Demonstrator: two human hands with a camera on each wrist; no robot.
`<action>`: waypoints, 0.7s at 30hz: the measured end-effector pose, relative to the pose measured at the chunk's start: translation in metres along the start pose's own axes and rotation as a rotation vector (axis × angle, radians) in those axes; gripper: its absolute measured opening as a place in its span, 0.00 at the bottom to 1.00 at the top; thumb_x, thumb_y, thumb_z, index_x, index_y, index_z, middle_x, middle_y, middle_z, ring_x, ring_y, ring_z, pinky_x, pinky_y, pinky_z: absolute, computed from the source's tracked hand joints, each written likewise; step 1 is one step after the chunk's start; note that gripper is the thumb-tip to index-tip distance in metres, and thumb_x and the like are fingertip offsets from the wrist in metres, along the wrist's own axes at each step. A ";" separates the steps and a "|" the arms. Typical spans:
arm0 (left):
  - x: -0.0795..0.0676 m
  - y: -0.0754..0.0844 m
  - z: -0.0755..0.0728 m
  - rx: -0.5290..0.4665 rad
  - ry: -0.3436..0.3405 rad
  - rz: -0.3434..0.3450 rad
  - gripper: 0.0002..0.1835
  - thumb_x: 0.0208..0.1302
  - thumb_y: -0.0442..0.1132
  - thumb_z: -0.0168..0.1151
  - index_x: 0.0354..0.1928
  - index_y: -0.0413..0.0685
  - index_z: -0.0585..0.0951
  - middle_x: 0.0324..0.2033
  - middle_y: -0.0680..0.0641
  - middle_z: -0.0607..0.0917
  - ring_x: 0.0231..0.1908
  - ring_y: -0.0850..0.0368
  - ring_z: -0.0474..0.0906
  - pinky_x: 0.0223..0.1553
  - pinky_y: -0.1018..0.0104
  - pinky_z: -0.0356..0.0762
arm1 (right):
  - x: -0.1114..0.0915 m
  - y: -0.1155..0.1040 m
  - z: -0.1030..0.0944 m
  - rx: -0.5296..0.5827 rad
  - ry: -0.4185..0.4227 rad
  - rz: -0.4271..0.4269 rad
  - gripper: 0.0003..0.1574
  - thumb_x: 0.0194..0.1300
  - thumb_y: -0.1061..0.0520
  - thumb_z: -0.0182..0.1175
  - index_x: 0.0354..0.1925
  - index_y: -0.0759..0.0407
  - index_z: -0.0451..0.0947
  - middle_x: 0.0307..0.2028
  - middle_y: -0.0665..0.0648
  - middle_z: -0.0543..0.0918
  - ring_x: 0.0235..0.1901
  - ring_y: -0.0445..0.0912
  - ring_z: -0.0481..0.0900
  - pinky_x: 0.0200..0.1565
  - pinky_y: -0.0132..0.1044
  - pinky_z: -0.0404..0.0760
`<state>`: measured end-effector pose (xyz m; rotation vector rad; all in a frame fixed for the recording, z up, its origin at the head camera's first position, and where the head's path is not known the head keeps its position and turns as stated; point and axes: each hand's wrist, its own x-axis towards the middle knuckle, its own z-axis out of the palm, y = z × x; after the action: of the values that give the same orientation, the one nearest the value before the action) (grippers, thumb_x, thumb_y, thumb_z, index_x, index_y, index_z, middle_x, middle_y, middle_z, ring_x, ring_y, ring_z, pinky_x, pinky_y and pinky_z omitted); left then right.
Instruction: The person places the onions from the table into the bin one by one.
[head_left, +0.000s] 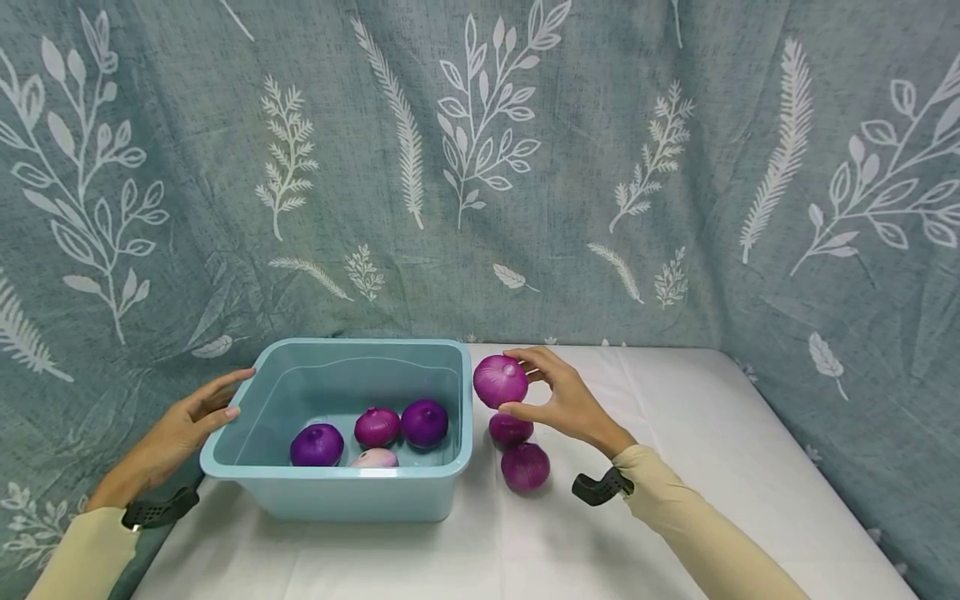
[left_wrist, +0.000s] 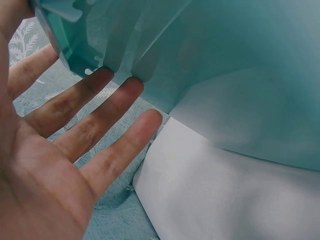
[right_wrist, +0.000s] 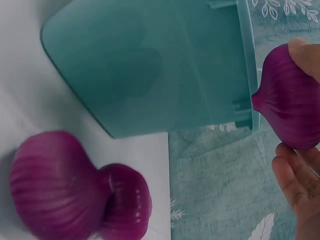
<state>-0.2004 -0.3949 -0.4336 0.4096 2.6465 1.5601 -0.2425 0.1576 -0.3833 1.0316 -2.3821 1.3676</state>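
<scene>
Right hand [head_left: 562, 402] pinches an onion [head_left: 497, 382] right of the tub [head_left: 348, 496]; a transfer, it seems; left hand [head_left: 182, 427], fingers spread, touches its left side; inward swing needed next.

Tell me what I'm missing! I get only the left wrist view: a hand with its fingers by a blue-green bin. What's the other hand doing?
Observer: The right hand holds a purple onion up by the right end of the bin.
Visitor: Ah! And is anything inside that bin?
Observer: Yes, the head view shows three purple onions and a paler onion in it.
Visitor: Any outside, apart from the one being held?
Observer: Two other onions lie close together on the white tabletop, to the right of the bin.
</scene>
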 end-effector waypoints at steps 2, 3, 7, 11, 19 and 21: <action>0.000 0.000 0.001 -0.006 -0.003 0.001 0.33 0.83 0.44 0.50 0.83 0.63 0.53 0.81 0.42 0.50 0.73 0.20 0.46 0.60 0.19 0.57 | 0.001 -0.002 0.002 0.006 0.002 -0.007 0.44 0.52 0.61 0.81 0.66 0.65 0.75 0.57 0.58 0.79 0.51 0.55 0.80 0.55 0.41 0.83; -0.001 0.001 0.001 -0.010 -0.005 0.002 0.33 0.83 0.44 0.50 0.83 0.63 0.53 0.81 0.41 0.49 0.73 0.20 0.46 0.60 0.19 0.57 | 0.002 -0.004 0.003 0.012 0.004 -0.013 0.44 0.52 0.62 0.81 0.65 0.65 0.75 0.57 0.59 0.79 0.51 0.56 0.80 0.55 0.40 0.83; -0.001 0.001 0.001 -0.017 -0.002 -0.001 0.33 0.83 0.43 0.50 0.83 0.62 0.53 0.81 0.42 0.49 0.73 0.21 0.47 0.61 0.19 0.57 | 0.006 -0.009 0.007 0.032 0.006 -0.028 0.44 0.53 0.63 0.81 0.65 0.66 0.75 0.56 0.59 0.79 0.50 0.55 0.80 0.54 0.35 0.83; 0.000 0.000 0.001 -0.002 0.001 -0.003 0.33 0.83 0.44 0.50 0.83 0.63 0.53 0.81 0.44 0.50 0.73 0.21 0.47 0.61 0.19 0.58 | 0.010 -0.015 0.009 0.042 -0.002 -0.039 0.43 0.53 0.63 0.81 0.65 0.67 0.75 0.56 0.60 0.79 0.50 0.55 0.81 0.54 0.35 0.83; 0.001 0.002 0.001 0.003 0.005 0.001 0.33 0.83 0.44 0.51 0.83 0.64 0.53 0.80 0.38 0.50 0.73 0.21 0.49 0.60 0.20 0.60 | 0.017 -0.011 0.017 0.087 -0.023 -0.070 0.45 0.51 0.65 0.81 0.66 0.67 0.74 0.56 0.60 0.79 0.51 0.56 0.80 0.55 0.44 0.84; 0.001 0.002 0.001 0.002 0.007 -0.001 0.33 0.82 0.44 0.51 0.83 0.65 0.53 0.80 0.38 0.50 0.73 0.21 0.49 0.60 0.20 0.60 | 0.019 -0.004 0.022 0.097 -0.030 -0.076 0.46 0.50 0.65 0.81 0.66 0.66 0.74 0.56 0.59 0.79 0.50 0.55 0.81 0.55 0.46 0.84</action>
<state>-0.2005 -0.3927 -0.4321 0.4038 2.6528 1.5617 -0.2501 0.1295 -0.3832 1.1629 -2.2921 1.4629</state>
